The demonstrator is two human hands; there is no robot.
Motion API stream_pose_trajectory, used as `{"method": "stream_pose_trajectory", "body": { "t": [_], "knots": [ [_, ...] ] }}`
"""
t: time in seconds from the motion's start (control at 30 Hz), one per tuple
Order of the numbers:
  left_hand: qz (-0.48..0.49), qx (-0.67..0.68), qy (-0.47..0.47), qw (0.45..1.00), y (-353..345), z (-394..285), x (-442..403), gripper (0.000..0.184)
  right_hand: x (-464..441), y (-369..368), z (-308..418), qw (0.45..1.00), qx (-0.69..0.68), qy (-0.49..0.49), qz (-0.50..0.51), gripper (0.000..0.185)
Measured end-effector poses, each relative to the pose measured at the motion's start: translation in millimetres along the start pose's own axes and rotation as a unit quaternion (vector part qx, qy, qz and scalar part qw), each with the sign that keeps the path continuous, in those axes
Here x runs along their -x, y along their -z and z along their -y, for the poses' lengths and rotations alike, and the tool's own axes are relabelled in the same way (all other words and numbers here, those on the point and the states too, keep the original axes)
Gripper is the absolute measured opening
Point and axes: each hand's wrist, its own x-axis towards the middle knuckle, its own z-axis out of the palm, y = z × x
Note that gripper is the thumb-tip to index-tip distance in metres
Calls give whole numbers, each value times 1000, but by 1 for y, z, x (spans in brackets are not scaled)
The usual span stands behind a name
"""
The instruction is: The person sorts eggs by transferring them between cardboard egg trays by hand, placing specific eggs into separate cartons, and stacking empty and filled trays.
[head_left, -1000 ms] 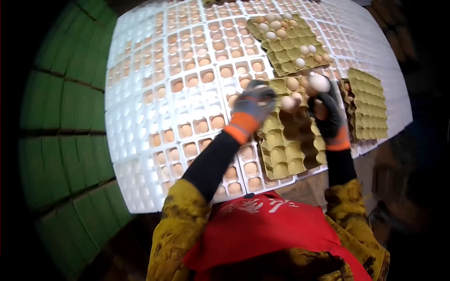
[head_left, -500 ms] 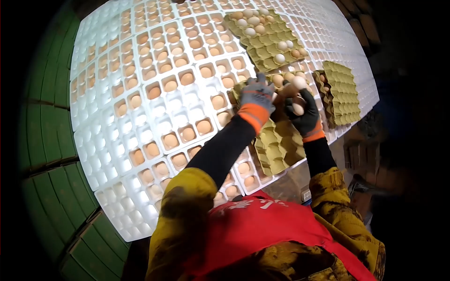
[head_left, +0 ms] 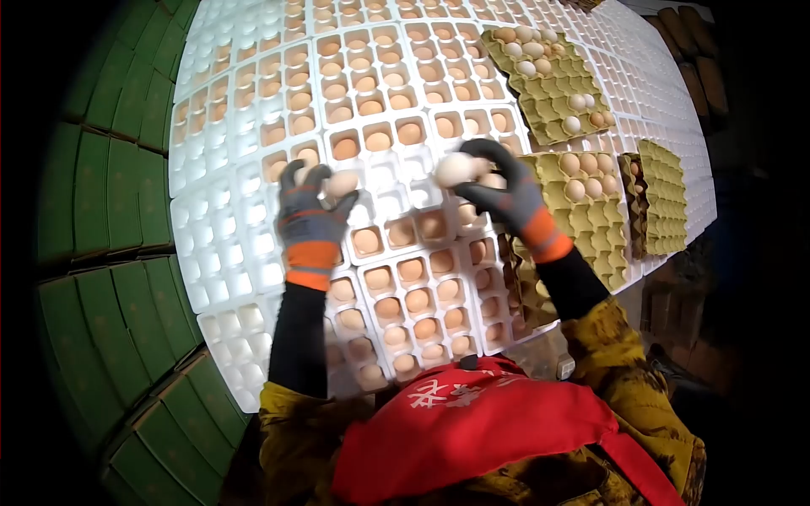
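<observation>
My left hand, in a grey-and-black glove with an orange cuff, is over the white foam trays. Its fingers are curled round a light brown egg by the thumb; blur hides whether it grips others. To the right, my gloved right hand pinches a pale egg, with another egg tucked behind it. Below and between the hands lies a white foam tray with square pockets, some bare and some holding brown eggs. A yellowish pulp tray beside my right hand carries several eggs at its far end.
Another pulp tray with several pale and brown eggs lies farther back. At the right, a folded-looking pulp tray rests near the table edge. Foam trays with unfilled pockets spread leftward. Stacked green boxes line the left side.
Both hands have left the pulp tray and moved left over the foam trays, each carrying eggs. They are now farther apart. The camera view has shifted, so the trays appear farther right.
</observation>
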Motion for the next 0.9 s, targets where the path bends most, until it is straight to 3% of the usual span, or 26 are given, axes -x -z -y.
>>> {"method": "stream_pose_trajectory", "body": {
  "t": [0.03,0.1,0.17,0.2,0.23,0.3,0.33,0.4,0.43,0.5,0.57,0.63,0.67,0.7,0.77,0.8,0.9],
  "knots": [
    [23,-20,41,999,8,16,-1,43,-12,-23,-15,993,80,92,-6,49],
    [13,-70,-16,997,5,24,-6,45,-29,-59,-7,950,299,89,-12,44],
    [23,-105,-54,993,-9,15,-17,44,-46,-84,-22,901,426,79,-5,38],
    [22,-137,-83,987,-32,24,-16,47,-50,-91,-37,904,423,61,9,38],
    [125,-206,-56,969,-32,13,-20,45,-54,-94,-46,906,421,44,21,38],
    [166,-212,-43,962,-25,3,-19,43,-54,-89,-42,942,332,48,-17,38],
    [77,-219,-100,968,-40,27,-7,41,-55,-82,-48,953,290,76,-48,38],
    [129,-199,-27,971,-25,26,-3,37,-55,-72,-72,976,188,86,-71,35],
    [129,-184,-12,974,-22,39,1,36,-54,-66,-69,992,117,-12,-38,33],
    [93,-15,7,996,-18,65,1,39,-54,-58,-50,977,-45,-208,-27,30],
    [-58,136,34,988,-12,76,-2,37,-64,-56,-76,983,-18,10,-181,30],
    [-126,156,37,979,-9,95,-2,38,-64,-52,-83,947,89,152,-269,34],
    [-108,100,45,988,-9,96,-1,37,-66,-50,-98,943,176,134,-251,36],
    [-92,43,-2,995,-15,105,1,37,-64,-46,-112,898,361,134,-213,40],
    [-65,-72,-96,991,-30,116,3,35,-53,-56,-112,874,408,149,-219,41],
    [-111,-136,-138,975,-35,112,4,32,-48,-54,-103,882,394,167,-197,42],
    [-55,-11,-133,990,-27,47,1,29,-20,-55,-60,953,229,164,-112,43]
  ]
}}
